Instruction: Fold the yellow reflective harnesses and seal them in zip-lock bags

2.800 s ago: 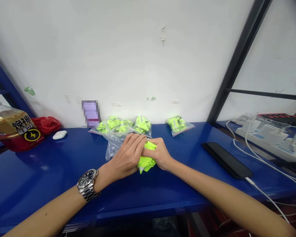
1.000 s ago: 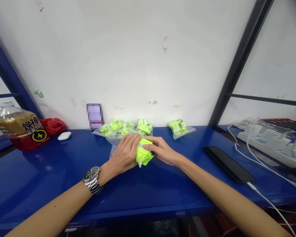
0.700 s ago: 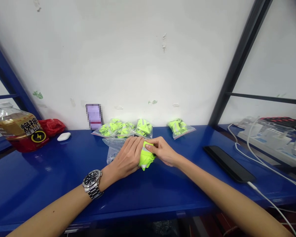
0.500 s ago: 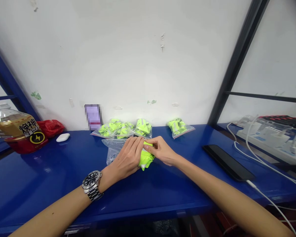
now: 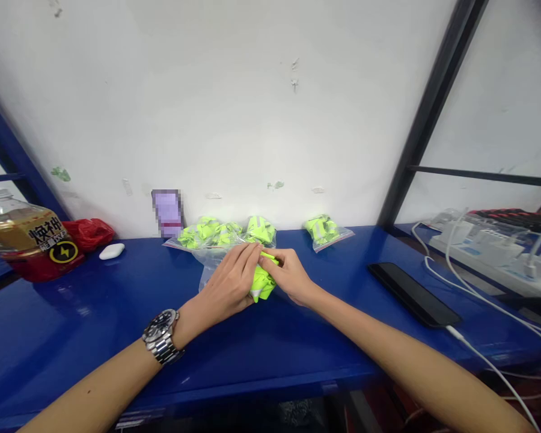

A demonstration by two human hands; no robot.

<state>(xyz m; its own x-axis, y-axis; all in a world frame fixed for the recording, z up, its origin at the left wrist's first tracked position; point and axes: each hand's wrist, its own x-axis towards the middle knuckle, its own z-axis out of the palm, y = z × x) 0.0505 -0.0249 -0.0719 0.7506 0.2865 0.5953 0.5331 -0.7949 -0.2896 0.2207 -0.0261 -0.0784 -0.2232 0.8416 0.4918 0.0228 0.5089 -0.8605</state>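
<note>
A folded neon-yellow reflective vest (image 5: 262, 285) sits between my hands, with a silver reflective strip at its lower end. My left hand (image 5: 228, 282), with a steel wristwatch (image 5: 160, 337) on its wrist, presses the vest from the left, its fingers over the top. My right hand (image 5: 290, 277) pinches the vest from the right. Under and behind my left hand lies a clear plastic zip bag (image 5: 210, 264), its mouth near the vest. Part of the vest is hidden by my fingers.
Several bagged neon vests (image 5: 260, 231) stand along the wall on the blue table (image 5: 72, 325). To the left are a large oil bottle (image 5: 29, 252), a red plastic bag (image 5: 89, 234) and white earbuds case (image 5: 112, 251). A black phone (image 5: 413, 294) with cable and a power strip (image 5: 487, 252) lie right.
The vest has been folded tighter and now sits more under my hands. My fingers have closed over it, and the view has shifted slightly.
</note>
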